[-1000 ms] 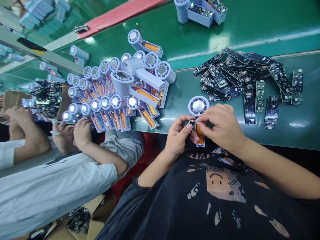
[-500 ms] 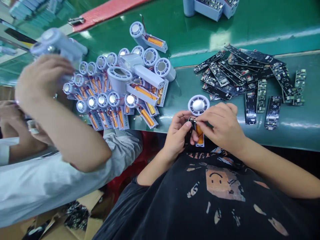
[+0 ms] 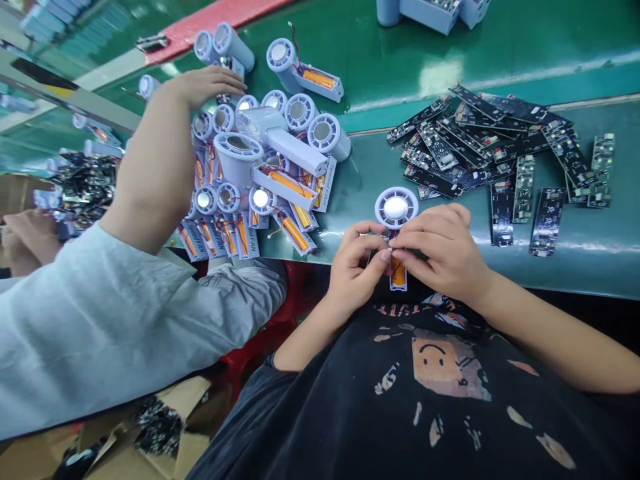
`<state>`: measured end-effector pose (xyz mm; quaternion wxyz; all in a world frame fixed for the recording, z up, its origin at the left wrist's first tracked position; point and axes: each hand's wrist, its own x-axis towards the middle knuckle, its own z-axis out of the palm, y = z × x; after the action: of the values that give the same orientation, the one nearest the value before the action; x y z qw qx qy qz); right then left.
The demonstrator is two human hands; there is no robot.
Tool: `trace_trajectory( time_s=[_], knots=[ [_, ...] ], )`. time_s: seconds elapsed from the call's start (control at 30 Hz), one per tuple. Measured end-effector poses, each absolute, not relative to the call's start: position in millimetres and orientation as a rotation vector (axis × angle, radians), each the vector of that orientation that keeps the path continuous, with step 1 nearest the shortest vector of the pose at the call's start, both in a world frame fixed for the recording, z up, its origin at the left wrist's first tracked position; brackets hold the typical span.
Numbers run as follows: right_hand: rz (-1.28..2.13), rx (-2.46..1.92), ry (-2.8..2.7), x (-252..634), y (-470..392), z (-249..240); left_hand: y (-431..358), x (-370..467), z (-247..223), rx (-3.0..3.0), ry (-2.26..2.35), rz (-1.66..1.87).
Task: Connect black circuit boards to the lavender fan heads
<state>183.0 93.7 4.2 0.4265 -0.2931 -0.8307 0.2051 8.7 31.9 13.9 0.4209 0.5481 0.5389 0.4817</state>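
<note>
A light-purple fan unit (image 3: 397, 207) with a round silver centre lies at the table's front edge, its open handle toward me. An orange battery (image 3: 399, 272) shows inside that handle. Over the handle's upper part, my left hand (image 3: 357, 263) and my right hand (image 3: 440, 250) meet with fingertips pinched together. Thin wires show near the fingertips, but what each hand grips is too small and covered to tell. To the right lies a pile of black circuit boards (image 3: 475, 143), with several more boards beside it.
Many fan units (image 3: 239, 157) crowd the table at left, and one fan unit (image 3: 281, 57) lies behind them. A co-worker's arm (image 3: 155, 147) reaches over the left side. Further fan parts (image 3: 430, 13) stand at the far edge.
The co-worker's hand has moved right, and the fan units it carried now stand behind the left group. The black board at my left fingers is no longer visible; my fingertips are closer together.
</note>
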Motion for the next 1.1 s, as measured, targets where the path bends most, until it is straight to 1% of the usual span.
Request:
trace_trajectory(
  time_s=[0.17, 0.27, 0.33, 0.5, 0.83, 0.97, 1.1],
  knots=[
    [0.705, -0.875, -2.085, 182.6, 89.9, 13.1, 31.7, 8.1, 15.0, 1.477, 1.445, 1.208],
    [0.768, -0.904, -2.022, 182.0, 88.9, 16.9, 30.0, 10.2, 12.7, 1.432, 1.406, 1.202],
    [0.732, -0.909, -1.995, 181.5, 89.2, 18.3, 28.9, 13.5, 10.8, 1.313, 1.33, 1.242],
    [0.474, -0.936, -2.087, 180.6, 90.3, 17.9, 29.2, 20.8, 10.2, 1.1, 1.213, 1.262],
    [0.319, -0.924, -2.187, 180.3, 91.0, 20.6, 29.4, 20.2, 14.2, 1.143, 1.283, 1.265],
    [0.343, -0.927, -2.212, 181.4, 91.4, 21.6, 28.5, 21.7, 11.5, 1.188, 1.286, 1.321],
    [0.546, -0.888, -2.162, 185.4, 97.8, 15.4, 26.8, 22.8, 7.1, 1.151, 1.22, 1.358]
  ],
)
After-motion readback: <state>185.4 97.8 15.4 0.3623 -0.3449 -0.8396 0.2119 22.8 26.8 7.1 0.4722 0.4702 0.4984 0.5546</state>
